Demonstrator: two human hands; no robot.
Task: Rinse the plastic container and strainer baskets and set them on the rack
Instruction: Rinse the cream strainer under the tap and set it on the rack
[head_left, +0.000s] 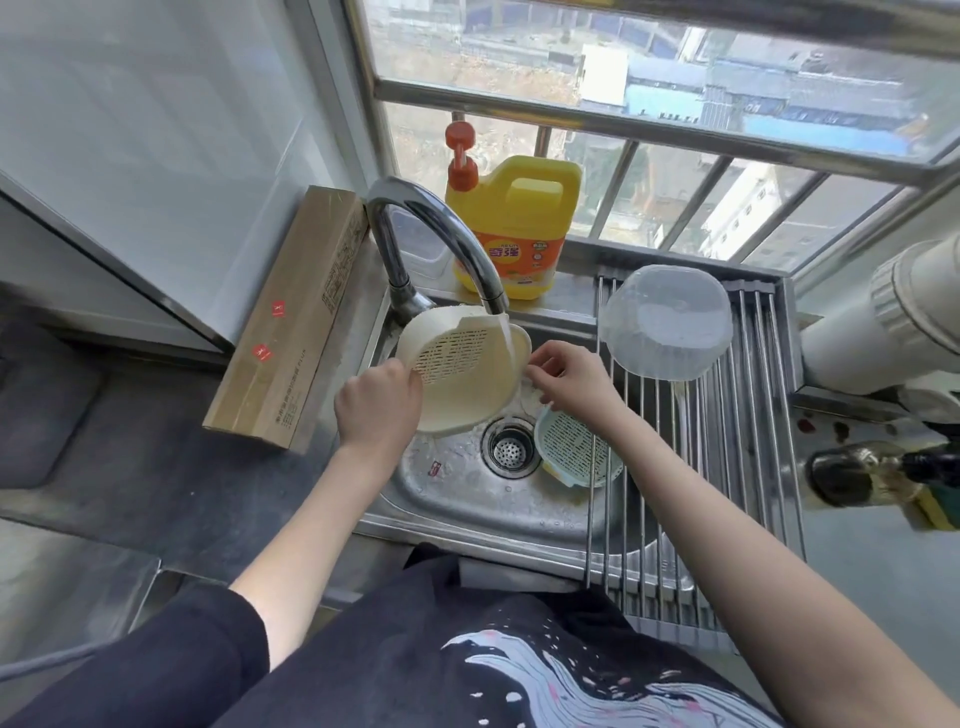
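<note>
Both bare forearms are reaching forward from dark short sleeves, converging toward each other. The left hand (378, 400) is showing its back to the camera, wrist bent a little, its grip curling closed around a rim, fingers hidden behind it. The right hand (566, 375) is sitting slightly farther forward, palm down, thumb and fingertips (537, 370) pinching lightly at the opposite edge.

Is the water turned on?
Yes, on. A stream runs from the faucet onto the cream strainer basket held by the left hand.
</note>
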